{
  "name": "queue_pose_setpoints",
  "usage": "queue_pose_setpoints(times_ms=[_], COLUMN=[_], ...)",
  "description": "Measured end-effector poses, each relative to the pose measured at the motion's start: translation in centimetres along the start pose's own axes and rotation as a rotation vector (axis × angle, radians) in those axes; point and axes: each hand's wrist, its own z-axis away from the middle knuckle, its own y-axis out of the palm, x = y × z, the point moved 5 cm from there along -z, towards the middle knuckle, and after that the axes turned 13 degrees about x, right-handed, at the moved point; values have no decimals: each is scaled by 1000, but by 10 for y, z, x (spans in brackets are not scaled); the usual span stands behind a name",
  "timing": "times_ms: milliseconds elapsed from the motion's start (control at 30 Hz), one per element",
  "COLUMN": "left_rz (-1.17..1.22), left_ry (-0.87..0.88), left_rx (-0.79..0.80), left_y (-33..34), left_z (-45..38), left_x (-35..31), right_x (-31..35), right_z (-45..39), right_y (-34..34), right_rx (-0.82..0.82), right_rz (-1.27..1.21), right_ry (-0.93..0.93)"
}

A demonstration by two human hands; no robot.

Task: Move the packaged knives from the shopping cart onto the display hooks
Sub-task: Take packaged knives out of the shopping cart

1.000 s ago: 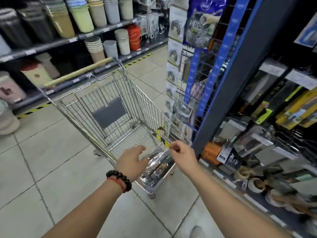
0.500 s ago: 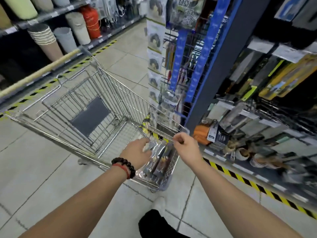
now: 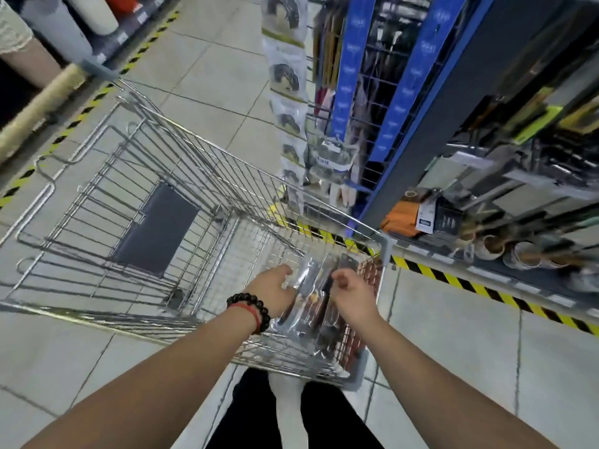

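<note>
A stack of clear-packaged knives [image 3: 319,296] lies in the near right end of the wire shopping cart [image 3: 207,147]. My left hand [image 3: 275,291], with a bead bracelet on its wrist, reaches into the cart, and its fingers curl over the stack's left edge. Just to the right, my right hand [image 3: 351,294] hovers over the stack with curled fingers; whether it touches a package is unclear. The display hooks [image 3: 531,124] with hanging knife packages are on the dark shelving at the upper right, blurred.
A blue wire rack [image 3: 382,92] and a strip of hanging packets [image 3: 285,79] stand beyond the cart's right side. Yellow-black tape [image 3: 470,283] runs along the shelf base. Bowls [image 3: 518,254] sit on the low shelf. My legs [image 3: 259,416] are under the cart's near end.
My right hand has let go of the cart's rim and come down over the knife packages. My left hand has slid along the stack's left edge. The view has tilted downward.
</note>
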Motion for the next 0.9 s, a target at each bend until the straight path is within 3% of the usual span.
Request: queue_pose_setpoints(times_ms=[133,300,533,767,900], left_rz=[-6,80,85,316,248], left_ry=[-18,-70,-22,-124,-158], left_rx=[122,256,458,417,353], left_y=[6,43,117,156,159], left_z=[-66,-143,-214,-253,-264], left_x=[27,61,74,89,95], right_x=[-36,-83,-149,-174,-177], right_z=[-37,-68,-108,-110,-118], right_y=[24,49,99,122,117], right_rx=[-38,-155,-92,-220,-188], right_rz=[-6,-231,-222,-152,-297], right_ry=[138,393,690,670,658])
